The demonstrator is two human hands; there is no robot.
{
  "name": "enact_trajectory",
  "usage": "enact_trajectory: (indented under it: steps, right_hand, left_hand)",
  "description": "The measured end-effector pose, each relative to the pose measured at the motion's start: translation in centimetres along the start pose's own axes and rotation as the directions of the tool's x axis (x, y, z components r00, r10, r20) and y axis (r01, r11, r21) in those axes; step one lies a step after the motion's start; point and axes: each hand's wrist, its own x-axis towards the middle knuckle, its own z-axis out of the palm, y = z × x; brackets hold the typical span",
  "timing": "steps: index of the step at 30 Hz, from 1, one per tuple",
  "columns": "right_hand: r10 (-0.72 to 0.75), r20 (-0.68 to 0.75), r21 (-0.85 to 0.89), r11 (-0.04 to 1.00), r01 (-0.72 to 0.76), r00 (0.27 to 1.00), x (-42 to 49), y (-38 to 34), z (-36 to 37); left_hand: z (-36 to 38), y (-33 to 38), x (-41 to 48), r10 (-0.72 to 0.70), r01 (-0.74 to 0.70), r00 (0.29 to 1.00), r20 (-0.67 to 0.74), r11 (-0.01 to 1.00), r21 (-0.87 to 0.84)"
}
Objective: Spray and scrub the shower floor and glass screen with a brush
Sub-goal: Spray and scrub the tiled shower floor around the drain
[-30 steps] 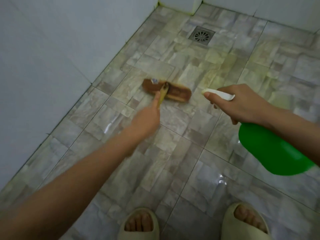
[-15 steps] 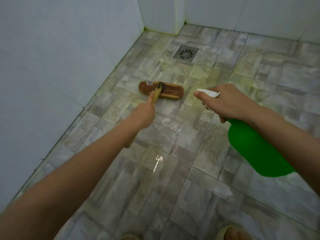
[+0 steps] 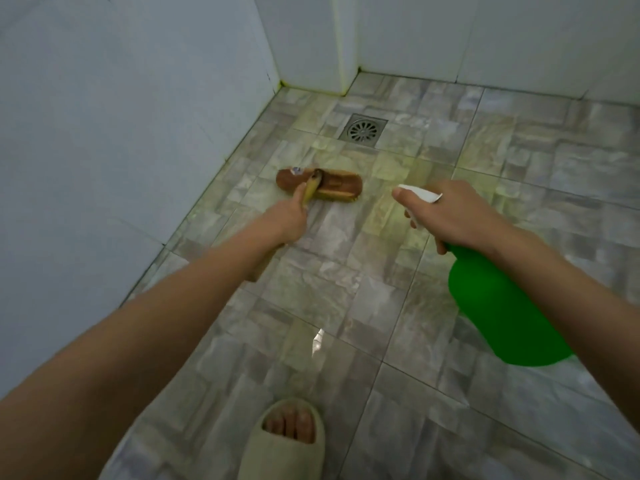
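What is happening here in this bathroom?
A person is cleaning the tiled shower floor. The left hand grips the handle of a brush, whose wooden head rests on the tiles close to the left wall, a little short of the drain. The right hand holds a green spray bottle, its white nozzle pointing forward over the floor. One foot in a pale slipper stands at the bottom of the view.

grey-green stone-pattern tiled floor [image 3: 346, 282], wet; square metal drain [image 3: 362, 130] inset, wooden brush head [image 3: 332, 183] and beige slipper [image 3: 284, 452] resting on it.
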Motion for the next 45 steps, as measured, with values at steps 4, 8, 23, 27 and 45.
enact_trajectory:
  steps: [4,8,23,27,45]
  right_hand:
    - [0.017,-0.015,-0.003,1.0,-0.017,1.0,0.1,0.1,-1.1]
    - [0.022,-0.035,-0.011,1.0,-0.022,0.999,1.3,0.3,-1.7]
    - [0.134,-0.067,0.047,0.99,-0.131,0.989,5.1,1.5,-2.2]
    - [0.141,-0.078,0.039,0.99,-0.138,0.987,5.1,1.9,-2.6]
    - [0.187,-0.173,0.126,0.978,-0.166,0.967,0.9,1.1,-4.7]
  left_hand:
    - [3.3,-0.9,-7.6,0.094,-0.093,0.992,0.08,0.996,-0.009]
    - [0.8,-0.4,-1.3,0.094,-0.095,0.995,0.022,0.994,0.057]
    - [-2.1,4.2,9.5,0.075,-0.078,0.995,-0.069,0.997,-0.03]
    - [-3.4,6.4,12.9,-0.004,0.001,0.999,-0.053,0.998,-0.061]
    - [-2.7,7.1,6.5,0.061,-0.109,0.982,-0.177,0.956,-0.271]
